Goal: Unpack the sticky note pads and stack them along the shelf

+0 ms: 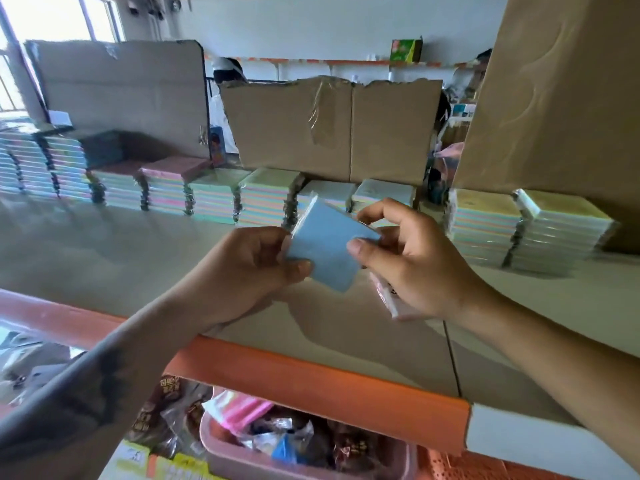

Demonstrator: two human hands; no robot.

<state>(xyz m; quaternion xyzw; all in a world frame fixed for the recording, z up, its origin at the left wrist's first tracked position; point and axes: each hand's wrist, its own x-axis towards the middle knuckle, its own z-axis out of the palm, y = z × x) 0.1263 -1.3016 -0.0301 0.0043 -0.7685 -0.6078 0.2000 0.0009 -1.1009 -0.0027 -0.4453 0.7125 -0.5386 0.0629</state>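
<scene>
Fingers of the left hand are curling round the near-left edge of a blue sticky note pad, thumb pressing its face, while the right hand is pinching the pad's right edge between thumb and forefinger. Both hands are holding the pad above the shelf, tilting it so its flat face is pointing up toward the camera, its upper-left corner rising away. Clear, glossy plastic wrap is sticking out at that corner. Beyond the fingers, stacks of pastel pads are lining the shelf before torn brown cardboard.
</scene>
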